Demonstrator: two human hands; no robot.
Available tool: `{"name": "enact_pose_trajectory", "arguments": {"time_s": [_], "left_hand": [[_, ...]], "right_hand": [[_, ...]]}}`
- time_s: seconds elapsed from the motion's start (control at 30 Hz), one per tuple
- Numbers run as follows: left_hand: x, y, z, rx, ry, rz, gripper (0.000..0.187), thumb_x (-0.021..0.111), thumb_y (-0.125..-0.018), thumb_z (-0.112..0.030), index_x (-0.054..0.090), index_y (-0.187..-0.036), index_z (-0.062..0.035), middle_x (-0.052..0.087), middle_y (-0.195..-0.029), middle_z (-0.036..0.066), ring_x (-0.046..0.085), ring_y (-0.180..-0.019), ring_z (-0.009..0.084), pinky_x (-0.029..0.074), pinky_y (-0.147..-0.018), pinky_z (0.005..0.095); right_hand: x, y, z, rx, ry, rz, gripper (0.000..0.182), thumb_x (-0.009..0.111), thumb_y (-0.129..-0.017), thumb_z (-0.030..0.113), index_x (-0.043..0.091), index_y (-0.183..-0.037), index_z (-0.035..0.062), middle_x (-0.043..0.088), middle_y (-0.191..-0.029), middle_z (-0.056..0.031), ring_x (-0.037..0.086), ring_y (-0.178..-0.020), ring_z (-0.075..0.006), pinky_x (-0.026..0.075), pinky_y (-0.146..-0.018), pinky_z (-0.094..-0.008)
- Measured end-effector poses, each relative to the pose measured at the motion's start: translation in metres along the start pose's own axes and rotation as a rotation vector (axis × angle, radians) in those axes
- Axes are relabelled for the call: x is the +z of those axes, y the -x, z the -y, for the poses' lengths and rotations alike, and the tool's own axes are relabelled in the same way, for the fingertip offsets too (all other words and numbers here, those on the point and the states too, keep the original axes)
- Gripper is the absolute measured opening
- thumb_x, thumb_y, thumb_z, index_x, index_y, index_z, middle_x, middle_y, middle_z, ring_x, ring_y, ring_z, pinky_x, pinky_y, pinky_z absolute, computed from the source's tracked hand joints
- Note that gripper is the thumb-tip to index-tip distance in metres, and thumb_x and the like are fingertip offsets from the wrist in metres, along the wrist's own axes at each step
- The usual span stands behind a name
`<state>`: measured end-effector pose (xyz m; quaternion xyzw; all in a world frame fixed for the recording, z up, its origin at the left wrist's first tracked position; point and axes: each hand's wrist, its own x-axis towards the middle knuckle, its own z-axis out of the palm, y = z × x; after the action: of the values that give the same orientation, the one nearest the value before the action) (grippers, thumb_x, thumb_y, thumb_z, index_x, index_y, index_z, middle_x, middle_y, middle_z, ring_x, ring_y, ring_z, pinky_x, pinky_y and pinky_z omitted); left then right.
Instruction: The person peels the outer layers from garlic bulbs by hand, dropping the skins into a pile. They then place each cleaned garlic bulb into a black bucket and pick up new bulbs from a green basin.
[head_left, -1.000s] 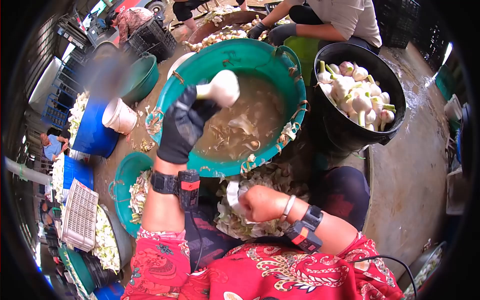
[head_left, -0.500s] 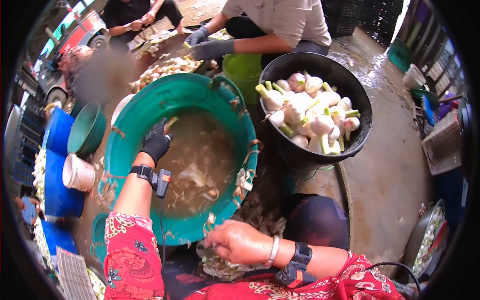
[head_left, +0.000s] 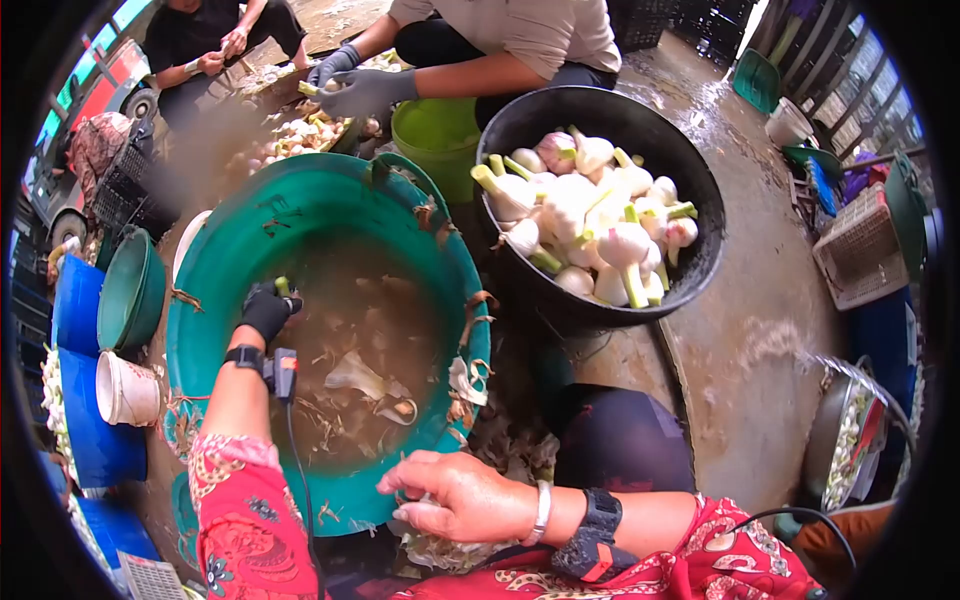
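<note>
My left hand [head_left: 268, 310], in a dark glove, reaches over the murky water inside a big green tub [head_left: 455, 290]. Its fingers are wrapped round a garlic bulb, of which only the green stem stub [head_left: 283, 287] shows. Peels [head_left: 355, 375] float in that water. At the tub's near rim is my right hand [head_left: 440, 490], bare, with fingers loosely curled but apart and nothing seen in them. Below it lies a heap of pale peelings [head_left: 440, 545], partly covered by the hand. A black bucket [head_left: 705, 250] to the right holds many trimmed garlic bulbs [head_left: 570, 205].
Across from me, a co-worker's gloved hands [head_left: 360, 92] hold garlic beside a lime-green bucket [head_left: 435, 135]. Another person [head_left: 220, 50] sits farther left. Blue barrels [head_left: 105, 400], a white bucket [head_left: 128, 390] and a green basin [head_left: 130, 290] stand left. A crate [head_left: 860, 250] is at right.
My left hand has moved lower, toward the water, with the garlic. My right hand has uncurled its fingers at the rim. The view has shifted, so most things appear farther left.
</note>
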<state>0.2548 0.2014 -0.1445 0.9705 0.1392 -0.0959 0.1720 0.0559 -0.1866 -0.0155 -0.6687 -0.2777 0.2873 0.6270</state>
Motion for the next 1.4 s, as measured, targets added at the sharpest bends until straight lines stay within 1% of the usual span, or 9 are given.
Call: {"name": "enact_pose_trajectory", "arguments": {"time_s": [0.03,0.17,0.3,0.43,0.53,0.87,1.13,1.27,1.4], "left_hand": [[0.0,0.015,0.006,0.119,0.317,-0.053,0.035,0.077,-0.073,-0.024,0.068,-0.102,-0.0073,0.069,-0.085,0.005,0.065,-0.074,0.0219,0.052,-0.069,0.035],[-0.049,0.125,-0.063,-0.009,0.921,0.032,0.027,0.072,-0.083,-0.025,0.067,-0.102,-0.0059,0.066,-0.086,0.001,0.059,-0.07,0.0083,0.047,-0.058,0.0228],[-0.06,0.227,-0.107,0.124,1.088,0.091,0.039,0.062,-0.092,-0.037,0.065,-0.106,-0.0014,0.061,-0.073,0.001,0.056,-0.06,0.0089,0.048,-0.056,0.0239],[-0.038,0.298,-0.133,0.01,1.469,0.098,0.037,0.062,-0.093,-0.032,0.062,-0.109,0.0005,0.063,-0.077,0.005,0.06,-0.062,0.0122,0.051,-0.055,0.026],[-0.041,0.329,-0.142,0.03,1.361,0.018,0.032,0.061,-0.094,-0.031,0.061,-0.101,-0.0006,0.062,-0.075,0.005,0.06,-0.061,0.0132,0.049,-0.056,0.026],[-0.046,0.363,-0.154,0.057,1.413,0.004,0.024,0.053,-0.097,-0.019,0.061,-0.1,0.0032,0.063,-0.073,0.006,0.06,-0.063,0.0134,0.049,-0.059,0.0274],[-0.043,0.36,-0.148,0.063,1.263,-0.043,0.02,0.054,-0.095,-0.013,0.061,-0.103,0.0034,0.065,-0.079,0.007,0.063,-0.069,0.0134,0.052,-0.065,0.0284],[-0.033,0.362,-0.164,0.067,1.59,-0.105,0.024,0.054,-0.096,-0.014,0.061,-0.11,0.0036,0.066,-0.087,0.008,0.063,-0.075,0.0122,0.052,-0.067,0.0283],[-0.034,0.367,-0.156,0.207,1.317,-0.156,0.026,0.054,-0.096,-0.013,0.061,-0.114,0.0033,0.066,-0.093,0.008,0.062,-0.079,0.011,0.052,-0.067,0.0279]], "right_hand": [[0.002,0.0,-0.001,-0.021,0.004,-0.016,0.027,0.065,-0.084,0.014,0.061,-0.108,0.0042,0.06,-0.094,-0.0127,0.061,-0.083,-0.0273,0.05,-0.073,-0.0352],[0.01,-0.004,-0.004,-0.096,-0.025,-0.295,0.029,0.068,-0.081,0.01,0.06,-0.107,0.0036,0.059,-0.09,-0.0083,0.062,-0.083,-0.0193,0.052,-0.073,-0.0322],[0.018,-0.015,0.002,-0.238,0.072,-0.387,0.075,0.075,-0.078,0.014,0.036,-0.142,0.0103,0.044,-0.133,-0.0124,0.053,-0.115,-0.024,0.05,-0.089,-0.0355],[0.037,-0.021,-0.007,-0.381,-0.016,-0.334,0.09,0.079,-0.074,0.009,0.026,-0.147,0.0079,0.041,-0.14,-0.0123,0.044,-0.127,-0.0226,0.044,-0.099,-0.035],[0.047,-0.021,-0.019,-0.278,-0.442,-0.355,0.068,0.08,-0.069,0.007,0.05,-0.129,0.0013,0.052,-0.121,-0.0121,0.054,-0.113,-0.0219,0.046,-0.094,-0.0318],[0.052,-0.013,-0.025,-0.279,-0.289,-0.324,0.056,0.075,-0.08,0.018,0.049,-0.128,0.0041,0.056,-0.109,-0.0069,0.054,-0.097,-0.0132,0.047,-0.083,-0.0275],[0.052,-0.009,-0.01,-0.12,-0.737,-0.21,0.055,0.068,-0.089,0.025,0.039,-0.13,0.0033,0.057,-0.101,-0.003,0.053,-0.088,-0.0111,0.046,-0.081,-0.0266],[0.049,-0.01,-0.009,-0.339,-0.367,-0.28,0.053,0.066,-0.09,0.024,0.039,-0.13,0.0027,0.057,-0.101,-0.0045,0.054,-0.093,-0.0145,0.045,-0.085,-0.0297],[0.048,-0.008,-0.015,-0.43,-0.116,-0.264,0.053,0.063,-0.091,0.027,0.038,-0.13,0.0028,0.055,-0.1,-0.0069,0.054,-0.095,-0.0196,0.043,-0.09,-0.0342]]}}
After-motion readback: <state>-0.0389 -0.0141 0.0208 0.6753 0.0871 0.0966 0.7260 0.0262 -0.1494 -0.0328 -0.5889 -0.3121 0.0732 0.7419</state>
